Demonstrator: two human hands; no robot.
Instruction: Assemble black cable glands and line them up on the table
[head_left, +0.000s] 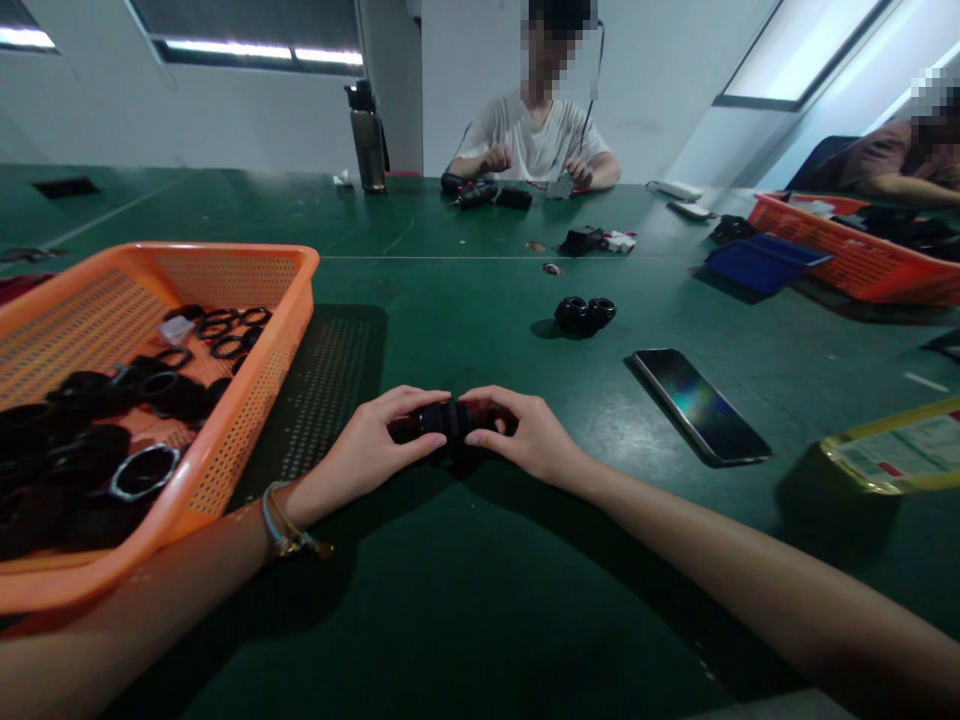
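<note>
Both my hands meet around a black ribbed cylindrical fitting lying sideways just over the green table. The fingers and thumb of my left hand close on its left end. On its right end, my right hand grips with thumb and fingers. My palms and fingers hide part of the fitting. Beyond my right hand, two similar short black fittings stand side by side. The orange basket at my left holds several black fittings and black rings.
A phone lies right of my hands, near a yellow-edged package. Farther right are a blue tray and another orange basket. A bottle stands at the back. One person sits opposite, another at far right.
</note>
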